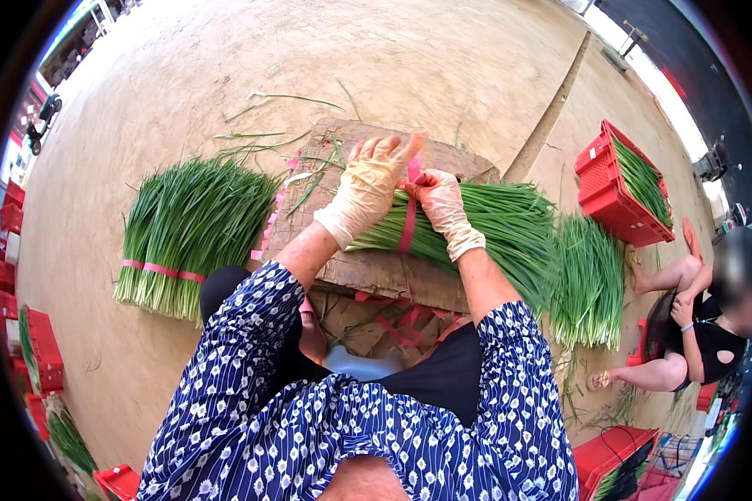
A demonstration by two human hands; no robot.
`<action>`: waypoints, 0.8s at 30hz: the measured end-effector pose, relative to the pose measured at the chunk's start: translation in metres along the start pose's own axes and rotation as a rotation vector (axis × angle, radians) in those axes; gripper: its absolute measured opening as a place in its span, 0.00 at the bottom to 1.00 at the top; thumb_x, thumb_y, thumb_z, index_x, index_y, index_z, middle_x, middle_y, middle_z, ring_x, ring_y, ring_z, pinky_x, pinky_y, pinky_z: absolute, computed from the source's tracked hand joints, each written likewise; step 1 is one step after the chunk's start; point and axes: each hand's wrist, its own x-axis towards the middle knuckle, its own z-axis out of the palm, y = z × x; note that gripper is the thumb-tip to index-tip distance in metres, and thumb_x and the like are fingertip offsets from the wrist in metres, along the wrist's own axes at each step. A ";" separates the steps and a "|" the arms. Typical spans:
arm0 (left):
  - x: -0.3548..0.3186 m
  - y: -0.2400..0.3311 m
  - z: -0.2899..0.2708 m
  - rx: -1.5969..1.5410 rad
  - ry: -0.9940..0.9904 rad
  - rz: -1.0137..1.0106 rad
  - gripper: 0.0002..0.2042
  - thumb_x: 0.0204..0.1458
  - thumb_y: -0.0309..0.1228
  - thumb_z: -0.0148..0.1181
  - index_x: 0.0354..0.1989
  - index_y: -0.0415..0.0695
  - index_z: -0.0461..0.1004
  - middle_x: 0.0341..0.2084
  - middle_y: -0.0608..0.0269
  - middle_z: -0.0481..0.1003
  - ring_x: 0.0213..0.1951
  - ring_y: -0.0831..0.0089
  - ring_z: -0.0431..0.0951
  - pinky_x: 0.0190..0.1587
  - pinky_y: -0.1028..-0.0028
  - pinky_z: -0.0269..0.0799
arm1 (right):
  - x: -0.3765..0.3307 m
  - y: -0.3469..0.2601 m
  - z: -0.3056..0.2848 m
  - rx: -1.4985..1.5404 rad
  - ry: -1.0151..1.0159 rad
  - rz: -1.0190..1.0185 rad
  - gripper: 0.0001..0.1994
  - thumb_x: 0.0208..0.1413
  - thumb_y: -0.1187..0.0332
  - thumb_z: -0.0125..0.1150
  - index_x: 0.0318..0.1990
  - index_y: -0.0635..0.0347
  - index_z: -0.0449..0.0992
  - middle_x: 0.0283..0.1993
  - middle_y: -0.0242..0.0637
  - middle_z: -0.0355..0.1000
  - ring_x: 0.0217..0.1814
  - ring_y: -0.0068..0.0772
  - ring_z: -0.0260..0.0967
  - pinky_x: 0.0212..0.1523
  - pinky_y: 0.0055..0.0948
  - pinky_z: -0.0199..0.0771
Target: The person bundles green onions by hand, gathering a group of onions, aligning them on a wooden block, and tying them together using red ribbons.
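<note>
A bundle of long green garlic chives (493,221) lies across a worn wooden board (376,271) in front of me. A pink tape (409,221) runs around it, with a loose end standing up between my hands. My right hand (444,207), in a thin translucent glove, pinches the tape on top of the bundle. My left hand (368,184), gloved too, is raised over the bundle's left end beside the tape. Its fingers are apart, one stretched toward the upper right; its palm side is hidden.
Tied chive bundles (196,225) stand on the floor at left; loose chives (589,280) lie at right. Short pink tape strips (269,221) line the board's left edge. A red crate (618,184) holds more chives. A seated person (693,321) is at far right; more red crates (46,346) stand at left.
</note>
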 end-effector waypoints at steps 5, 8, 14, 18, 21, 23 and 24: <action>0.044 -0.013 0.008 0.261 -0.496 0.153 0.16 0.43 0.32 0.63 0.45 0.56 0.79 0.45 0.64 0.78 0.60 0.58 0.69 0.64 0.50 0.56 | -0.011 -0.027 0.008 -0.031 -0.061 -0.024 0.04 0.51 0.76 0.70 0.31 0.65 0.80 0.27 0.28 0.76 0.31 0.18 0.68 0.35 0.24 0.71; 0.056 -0.006 0.003 0.250 -0.744 0.085 0.05 0.45 0.33 0.62 0.28 0.51 0.83 0.31 0.64 0.82 0.50 0.61 0.79 0.53 0.54 0.70 | -0.011 -0.020 0.003 0.007 -0.098 -0.064 0.02 0.52 0.77 0.68 0.32 0.64 0.81 0.27 0.27 0.76 0.32 0.16 0.66 0.37 0.24 0.72; 0.051 0.022 -0.023 0.258 -0.821 0.040 0.10 0.52 0.35 0.58 0.32 0.43 0.82 0.26 0.51 0.81 0.33 0.56 0.84 0.33 0.60 0.79 | -0.001 0.007 -0.003 -0.086 -0.141 -0.164 0.03 0.51 0.81 0.65 0.32 0.63 0.81 0.27 0.27 0.75 0.32 0.17 0.66 0.36 0.25 0.73; 0.054 0.031 -0.033 0.283 -0.852 0.016 0.14 0.56 0.38 0.55 0.34 0.40 0.81 0.27 0.49 0.81 0.34 0.54 0.84 0.36 0.58 0.78 | 0.002 0.013 -0.001 -0.127 -0.132 -0.241 0.03 0.50 0.81 0.64 0.30 0.64 0.79 0.26 0.30 0.75 0.32 0.18 0.67 0.35 0.26 0.73; 0.049 0.025 -0.021 0.223 -0.829 -0.022 0.15 0.57 0.40 0.55 0.35 0.40 0.80 0.28 0.46 0.80 0.37 0.50 0.82 0.40 0.57 0.77 | 0.003 0.016 -0.001 -0.140 -0.145 -0.251 0.03 0.49 0.82 0.64 0.29 0.64 0.77 0.26 0.31 0.74 0.31 0.19 0.66 0.34 0.26 0.72; 0.033 0.017 -0.018 -0.007 -0.741 -0.097 0.15 0.57 0.40 0.55 0.36 0.40 0.80 0.30 0.44 0.80 0.39 0.48 0.81 0.43 0.56 0.76 | 0.001 0.015 -0.004 -0.160 -0.214 -0.256 0.04 0.48 0.82 0.64 0.30 0.64 0.78 0.26 0.31 0.74 0.30 0.19 0.66 0.34 0.26 0.72; 0.025 0.020 -0.016 -0.062 -0.730 -0.145 0.14 0.58 0.40 0.55 0.37 0.42 0.80 0.33 0.43 0.79 0.41 0.46 0.80 0.44 0.55 0.74 | 0.000 0.015 -0.007 -0.176 -0.246 -0.258 0.04 0.48 0.82 0.64 0.31 0.64 0.78 0.26 0.31 0.74 0.30 0.19 0.66 0.34 0.26 0.72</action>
